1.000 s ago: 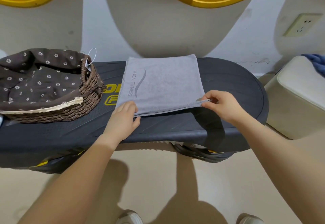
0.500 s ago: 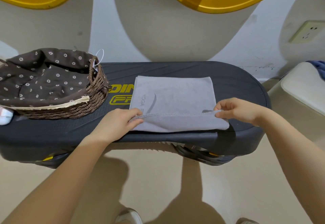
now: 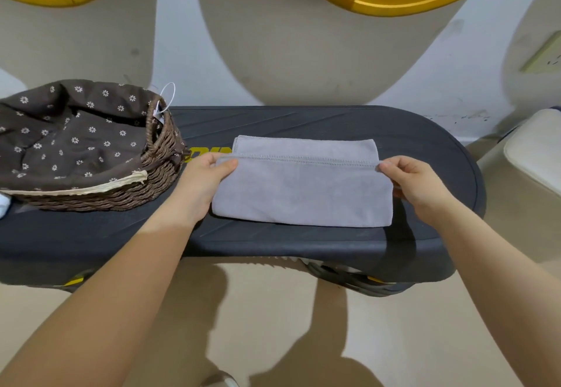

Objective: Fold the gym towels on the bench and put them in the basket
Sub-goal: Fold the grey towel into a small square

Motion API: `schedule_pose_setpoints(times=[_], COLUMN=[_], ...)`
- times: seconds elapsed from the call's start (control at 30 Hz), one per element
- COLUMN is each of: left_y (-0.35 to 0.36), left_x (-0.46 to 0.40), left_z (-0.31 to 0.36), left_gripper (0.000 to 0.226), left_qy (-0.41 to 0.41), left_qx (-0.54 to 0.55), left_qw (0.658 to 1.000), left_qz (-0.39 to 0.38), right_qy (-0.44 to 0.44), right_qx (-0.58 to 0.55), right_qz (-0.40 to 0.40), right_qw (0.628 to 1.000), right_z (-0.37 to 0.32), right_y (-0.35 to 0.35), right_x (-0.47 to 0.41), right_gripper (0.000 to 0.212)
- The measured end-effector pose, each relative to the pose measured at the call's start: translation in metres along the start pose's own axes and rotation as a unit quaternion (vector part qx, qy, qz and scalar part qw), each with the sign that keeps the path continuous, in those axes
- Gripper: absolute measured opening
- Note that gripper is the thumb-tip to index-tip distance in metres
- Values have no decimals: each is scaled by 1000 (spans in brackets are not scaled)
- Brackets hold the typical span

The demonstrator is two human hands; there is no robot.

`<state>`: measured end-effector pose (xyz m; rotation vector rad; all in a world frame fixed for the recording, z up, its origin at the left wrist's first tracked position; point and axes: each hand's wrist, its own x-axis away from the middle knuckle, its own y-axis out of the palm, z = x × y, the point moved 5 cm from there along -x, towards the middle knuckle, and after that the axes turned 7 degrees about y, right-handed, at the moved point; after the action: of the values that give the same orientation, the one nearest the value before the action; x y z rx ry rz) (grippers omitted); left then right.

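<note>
Towel position: the grey towel [image 3: 300, 192] is lying at centre frame on the dark bench [image 3: 425, 150], with its near half doubled over the far half. The stitched hem of the top layer is sitting just short of the far edge, so a narrow strip of the lower layer is showing beyond it.

Basket position: the wicker basket [image 3: 158, 156] with its brown flowered liner is resting at the left of the frame on the same bench, near the towel but not touching it.

Left hand grip: the left hand [image 3: 203, 180] is pinching the hem's left corner, with the thumb on top of the cloth and the fingers curled around the edge.

Right hand grip: the right hand [image 3: 416, 180] is pinching the hem's right corner between thumb and forefinger, while the remaining fingers are curling beside the towel's right edge.

Arm pose: both forearms are reaching in from the lower corners of the frame and converging on the towel. The wrists are staying low over the bench.

Step in hand (judgement): the person is laying down the first lengthwise fold.

Doing it well (judgement): both corners should be travelling evenly so the hem is landing parallel to the far edge. Keeping the cloth taut between the pinches should prevent a sag mid-span. The leftover strip suggests carrying the hem slightly further before releasing.

Risk (judgement): a lopsided release could be skewing the fold.
</note>
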<state>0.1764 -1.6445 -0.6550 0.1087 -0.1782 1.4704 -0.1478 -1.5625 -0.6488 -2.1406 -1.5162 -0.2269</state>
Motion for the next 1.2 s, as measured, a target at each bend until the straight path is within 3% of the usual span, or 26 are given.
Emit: schedule_pose_setpoints(times=[0.13, 0.23, 0.33, 0.5, 0.57, 0.67, 0.87, 1.07, 1.13, 1.2], left_y=[6, 12, 19, 27, 32, 37, 39, 47, 48, 58], left_x=[-29, -49, -66, -87, -89, -88, -95, -93, -90, -84], left_z=[0, -5, -5, -1, -1, 0, -3, 0, 2, 5], left_gripper=[6, 10, 19, 25, 19, 26, 31, 33, 41, 50], left_qy=[-19, -51, -27, 37, 43, 49, 66, 91, 134, 241], left_qx=[-33, -41, -121, -351, -379, -402, -458, -582, -628, -669], left_qw=[998, 996, 990, 934, 923, 913, 885, 806, 762, 697], left_qz=[43, 56, 72, 58, 50, 48, 45, 58, 78, 89], right_qy=[23, 19, 22, 7, -10, -25, 8, 57, 51, -31], right_qx=[-27, 29, 99, 173, 220, 238, 270, 312, 385, 453], right_qz=[30, 85, 135, 137, 132, 145, 165, 209, 243, 288], right_qw=[999, 996, 986, 975, 966, 960, 949, 925, 889, 843], right_z=[-2, -4, -6, -9, -8, -9, -13, -14, -20, -30], right_y=[6, 4, 2, 8, 11, 11, 11, 16, 17, 24], right_x=[-28, -49, -64, -76, -75, -76, -91, -94, -87, -77], right_gripper=[26, 29, 29, 31, 27, 23, 31, 30, 33, 36])
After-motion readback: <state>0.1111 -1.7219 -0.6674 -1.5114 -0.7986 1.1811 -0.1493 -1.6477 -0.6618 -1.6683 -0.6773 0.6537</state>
